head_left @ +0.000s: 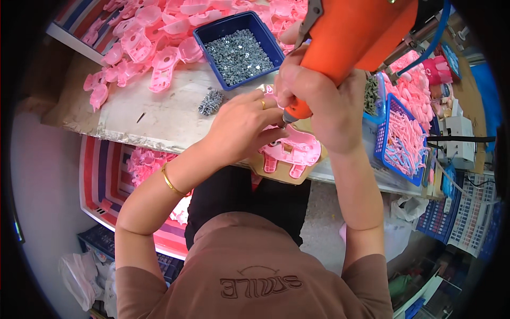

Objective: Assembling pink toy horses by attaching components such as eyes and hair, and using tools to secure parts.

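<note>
My right hand (pixel 324 98) is wrapped round an orange power screwdriver (pixel 345 40), whose tip points down at a pink plastic shell (pixel 297 149). The shell lies in a tan holding fixture (pixel 287 176) at the table's near edge. My left hand (pixel 241 125) reaches over the shell's left side, its fingers bent together close beside the screwdriver's tip. What those fingertips hold, if anything, is hidden. Just left of this hand is a small heap of screws (pixel 211 101). Behind it stands a dark blue bin (pixel 200 38) of small metal screws.
Pink plastic parts (pixel 135 42) are piled along the back left. At the right stand a blue basket (pixel 380 135) of pink and blue strips and a light blue tub (pixel 376 117). A blue hose (pixel 430 48) hangs at the upper right. Below the table sits a striped container (pixel 98 175) with pink parts.
</note>
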